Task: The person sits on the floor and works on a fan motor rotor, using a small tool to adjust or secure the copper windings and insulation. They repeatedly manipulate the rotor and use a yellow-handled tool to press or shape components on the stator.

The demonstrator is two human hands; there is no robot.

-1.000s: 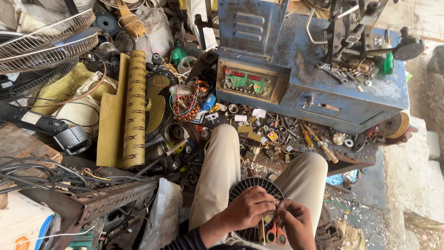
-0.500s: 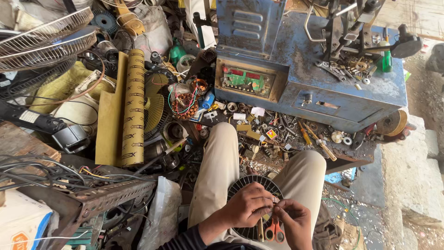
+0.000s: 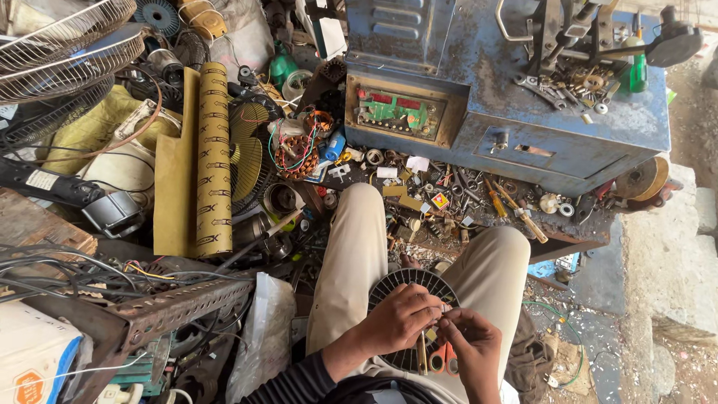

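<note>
A blue metal machine (image 3: 523, 112) with a small control panel (image 3: 400, 112) stands above a low shelf scattered with screwdrivers (image 3: 516, 206) and small parts. At left lie wire fan guards (image 3: 63, 49), a yellow patterned roll (image 3: 214, 157), tangled cables (image 3: 67, 265) and a perforated angle bar (image 3: 176, 303).

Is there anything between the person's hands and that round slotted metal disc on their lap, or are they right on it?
Nothing visible stands between them. The left hand rests directly on the round, dark, slotted metal disc lying between the knees, and the right hand pinches something small at its edge. Orange-handled scissors lie just beside the fingers.
</note>
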